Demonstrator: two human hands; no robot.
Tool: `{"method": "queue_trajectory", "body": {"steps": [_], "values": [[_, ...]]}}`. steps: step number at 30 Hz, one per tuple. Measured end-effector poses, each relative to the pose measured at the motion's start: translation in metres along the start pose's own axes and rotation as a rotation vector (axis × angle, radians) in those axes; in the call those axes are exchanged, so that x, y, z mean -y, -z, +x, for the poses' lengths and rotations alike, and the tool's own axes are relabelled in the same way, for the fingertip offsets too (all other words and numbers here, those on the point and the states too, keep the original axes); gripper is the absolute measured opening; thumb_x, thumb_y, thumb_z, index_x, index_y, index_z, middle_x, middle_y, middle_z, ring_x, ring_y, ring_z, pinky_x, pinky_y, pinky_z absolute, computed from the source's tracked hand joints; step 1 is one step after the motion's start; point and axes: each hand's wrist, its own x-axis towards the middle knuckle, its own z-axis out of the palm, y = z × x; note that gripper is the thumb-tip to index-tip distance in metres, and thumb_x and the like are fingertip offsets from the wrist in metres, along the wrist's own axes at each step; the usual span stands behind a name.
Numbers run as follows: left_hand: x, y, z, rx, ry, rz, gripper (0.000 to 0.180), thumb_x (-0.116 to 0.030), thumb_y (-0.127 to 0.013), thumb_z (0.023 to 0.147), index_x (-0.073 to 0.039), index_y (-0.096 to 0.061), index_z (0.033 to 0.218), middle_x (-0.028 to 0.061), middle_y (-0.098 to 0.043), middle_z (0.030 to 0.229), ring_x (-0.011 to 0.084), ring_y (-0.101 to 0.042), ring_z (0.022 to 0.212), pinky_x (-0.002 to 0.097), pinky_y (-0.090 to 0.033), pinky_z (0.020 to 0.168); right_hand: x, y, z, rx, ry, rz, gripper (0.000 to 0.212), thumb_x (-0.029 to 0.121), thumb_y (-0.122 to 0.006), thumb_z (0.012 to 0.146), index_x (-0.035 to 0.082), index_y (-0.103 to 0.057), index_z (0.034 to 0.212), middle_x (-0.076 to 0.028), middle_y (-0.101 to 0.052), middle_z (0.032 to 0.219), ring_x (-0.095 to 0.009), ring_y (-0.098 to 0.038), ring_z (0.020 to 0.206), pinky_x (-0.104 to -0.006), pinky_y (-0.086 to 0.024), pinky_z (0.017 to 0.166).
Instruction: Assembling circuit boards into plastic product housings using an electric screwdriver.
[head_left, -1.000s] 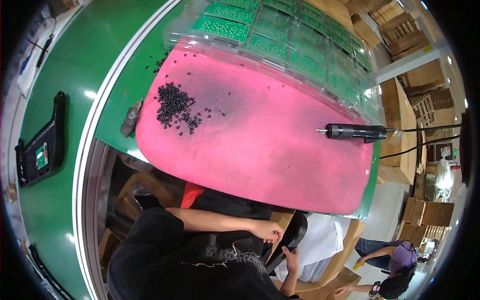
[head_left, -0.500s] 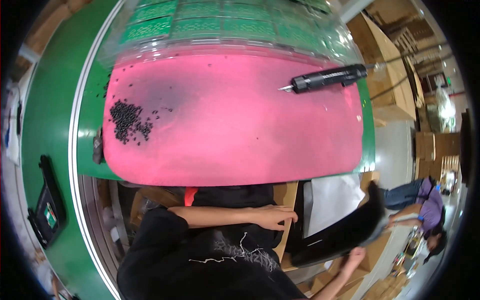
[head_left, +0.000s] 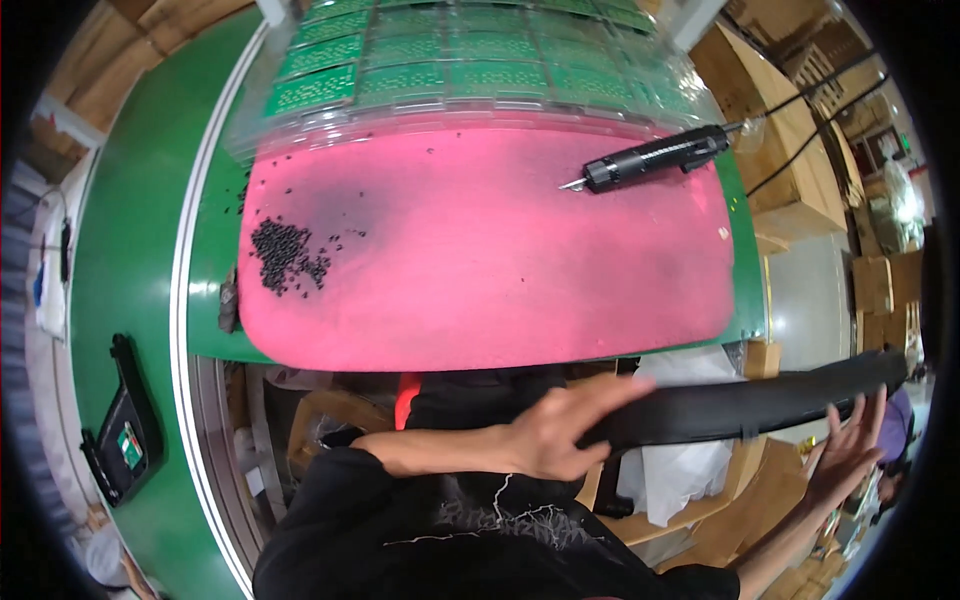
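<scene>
A long black plastic housing [head_left: 735,408] is held nearly level in the air, off the near right side of the bench. My left hand [head_left: 565,430], smeared by motion, is at its left end, fingers along the upper edge and thumb below. Near the other end, my right hand [head_left: 845,450] supports it from below, its fingers stretched up against it. A black electric screwdriver [head_left: 655,160] lies on the pink mat [head_left: 450,270], its bit pointing left. Small black screws [head_left: 285,258] are heaped on the mat's left part, with several scattered around.
Clear plastic trays of green circuit boards [head_left: 410,75] stand behind the mat. On the green surface [head_left: 130,270] at left lies another black housing [head_left: 125,430] with a small green board. White sheeting [head_left: 680,470] and cardboard boxes [head_left: 790,195] are at the right.
The black housing has risen and turned from steeply slanted to nearly level. My left hand has come right to its left end. My right hand has moved up and right along with it.
</scene>
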Motion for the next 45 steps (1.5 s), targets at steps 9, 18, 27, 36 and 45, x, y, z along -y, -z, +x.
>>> {"method": "queue_trajectory", "body": {"steps": [9,18,27,36,45], "values": [[-0.079,0.158,0.007,-0.292,0.587,-0.106,0.047,-0.008,-0.049,0.096,0.002,-0.044,0.141,0.0112,-0.058,0.130,0.0170,-0.055,0.117,0.0341,-0.044,0.102,-0.091,-0.170,0.053,0.824,0.485,-1.136,0.044,-0.001,-0.070,0.064,0.006,-0.070,0.108,-0.016,-0.063,0.127,-0.035,-0.060,0.119,-0.0444,-0.053,0.094],[-0.061,0.192,0.067,0.105,0.072,1.241,0.036,-0.020,-0.071,0.083,-0.004,-0.056,0.112,0.0116,-0.054,0.115,0.0308,-0.061,0.101,0.0443,-0.053,0.078,-0.089,-0.240,0.109,0.985,0.357,-0.872,0.033,0.011,-0.077,0.075,0.004,-0.067,0.105,-0.013,-0.068,0.104,-0.032,-0.066,0.096,-0.0392,-0.056,0.077],[-0.012,0.208,0.082,0.349,0.063,1.212,0.026,-0.033,-0.065,0.087,-0.007,-0.066,0.091,0.0076,-0.068,0.090,0.0290,-0.065,0.096,0.0442,-0.051,0.080,-0.131,-0.369,0.221,0.666,0.592,-0.808,0.033,0.007,-0.065,0.086,0.000,-0.057,0.117,-0.018,-0.061,0.112,-0.036,-0.057,0.109,-0.0405,-0.045,0.096],[-0.009,0.223,0.076,0.250,0.018,1.124,0.024,-0.029,-0.069,0.083,-0.005,-0.067,0.085,0.0103,-0.069,0.084,0.0301,-0.066,0.090,0.0434,-0.053,0.076,-0.174,-0.547,0.250,0.809,0.762,-0.816,0.046,0.030,-0.051,0.098,0.003,-0.050,0.135,-0.019,-0.058,0.130,-0.034,-0.049,0.126,-0.0465,-0.037,0.107],[-0.011,0.228,0.074,0.226,0.028,1.121,0.025,-0.029,-0.069,0.083,-0.004,-0.067,0.083,0.0120,-0.068,0.082,0.0334,-0.067,0.085,0.0459,-0.053,0.072,-0.182,-0.586,0.266,0.692,0.593,-0.766,0.032,0.020,-0.052,0.097,0.003,-0.062,0.122,-0.016,-0.063,0.114,-0.035,-0.053,0.111,-0.0439,-0.041,0.102]]}}
